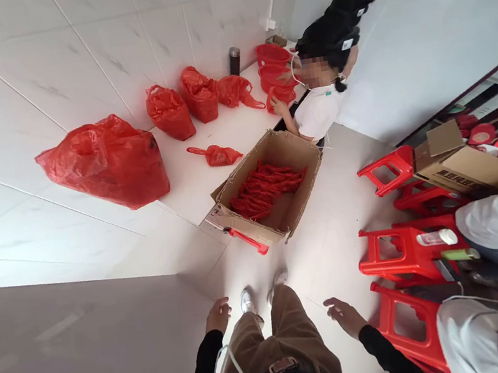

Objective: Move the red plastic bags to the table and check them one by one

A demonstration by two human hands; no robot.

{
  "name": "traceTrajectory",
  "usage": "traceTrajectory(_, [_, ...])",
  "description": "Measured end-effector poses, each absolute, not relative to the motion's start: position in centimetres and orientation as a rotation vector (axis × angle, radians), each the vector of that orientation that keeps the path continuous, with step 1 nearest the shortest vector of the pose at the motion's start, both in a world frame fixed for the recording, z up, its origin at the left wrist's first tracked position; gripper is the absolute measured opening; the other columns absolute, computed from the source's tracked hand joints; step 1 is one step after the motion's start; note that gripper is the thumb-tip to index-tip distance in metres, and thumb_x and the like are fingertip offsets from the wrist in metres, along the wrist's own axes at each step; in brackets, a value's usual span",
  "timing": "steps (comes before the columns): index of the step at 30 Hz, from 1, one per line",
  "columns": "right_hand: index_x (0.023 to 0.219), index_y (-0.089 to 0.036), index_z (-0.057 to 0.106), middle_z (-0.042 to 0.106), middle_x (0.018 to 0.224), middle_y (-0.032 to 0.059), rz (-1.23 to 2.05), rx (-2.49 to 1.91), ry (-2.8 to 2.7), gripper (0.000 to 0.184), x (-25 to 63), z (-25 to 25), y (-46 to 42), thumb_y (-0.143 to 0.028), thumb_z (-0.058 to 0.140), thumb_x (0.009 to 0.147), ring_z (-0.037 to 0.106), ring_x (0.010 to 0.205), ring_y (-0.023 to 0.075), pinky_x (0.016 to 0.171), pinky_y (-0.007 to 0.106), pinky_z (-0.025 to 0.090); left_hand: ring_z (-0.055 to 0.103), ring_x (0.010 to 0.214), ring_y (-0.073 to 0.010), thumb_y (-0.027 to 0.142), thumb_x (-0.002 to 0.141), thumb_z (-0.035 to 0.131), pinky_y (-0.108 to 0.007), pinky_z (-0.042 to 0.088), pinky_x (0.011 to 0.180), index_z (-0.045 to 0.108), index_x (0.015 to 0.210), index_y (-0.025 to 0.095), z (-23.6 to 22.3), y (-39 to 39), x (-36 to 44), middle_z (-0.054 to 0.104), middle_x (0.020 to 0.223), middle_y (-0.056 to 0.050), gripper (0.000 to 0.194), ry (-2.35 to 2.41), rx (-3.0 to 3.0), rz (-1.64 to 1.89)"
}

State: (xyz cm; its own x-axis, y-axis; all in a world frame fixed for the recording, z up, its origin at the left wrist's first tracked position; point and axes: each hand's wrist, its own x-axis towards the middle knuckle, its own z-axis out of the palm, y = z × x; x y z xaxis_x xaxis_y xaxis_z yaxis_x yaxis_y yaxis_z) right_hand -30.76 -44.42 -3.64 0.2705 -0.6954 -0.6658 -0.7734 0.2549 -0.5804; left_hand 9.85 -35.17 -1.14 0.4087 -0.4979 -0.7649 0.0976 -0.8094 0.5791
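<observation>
My left hand (218, 316) hangs in the air beside my left leg, its fingers loosely bent and holding nothing. Out to the right, my right hand (346, 317) is also free, fingers apart. Neither touches anything. Ahead of both stands an open cardboard box (301, 203) with a heap of red bundles (268, 186) inside, too tangled to name exactly. Beyond its left side, a small knotted red plastic bag (220, 155) lies on the white table (192, 186).
A large red bag (108, 164) and smaller red bags (170, 112) line the wall. A dark bottle (235, 61) stands behind. At the table's far end a person (319, 109) handles red basins (273, 56). Red stools (387, 253), a loaded carton (477, 166) and seated people are on the right.
</observation>
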Motion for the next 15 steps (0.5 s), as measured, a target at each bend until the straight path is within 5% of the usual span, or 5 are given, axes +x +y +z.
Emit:
traceTrajectory(9, [0.125,-0.016,0.058,0.066,0.108,0.0077,-0.135,-1.672,1.175,0.04,-23.1,1.1,-74.0,-0.048,0.048,0.103,0.066,0.098,0.0218,0.09,0.045,0.055,0.067,0.077,-0.0157,0.035,0.098,0.057,-0.035,0.058,0.075,0.062,0.116,0.015,1.7,-49.5,9.9,0.069,0.091,-0.003,0.028,-0.152,1.689,-1.401])
traceTrajectory(15, [0.121,-0.016,0.06,0.064,0.115,0.008,0.13,-1.911,1.18,0.03,-13.4,-4.9,-95.2,-0.037,0.061,0.099,0.065,0.099,0.0217,0.087,0.043,0.056,0.069,0.082,-0.0174,0.035,0.098,0.057,-0.037,0.059,0.076,0.06,0.121,0.014,-1.2,-66.6,6.6,0.069,0.1,-0.006,0.031,0.155,1.647,-1.352])
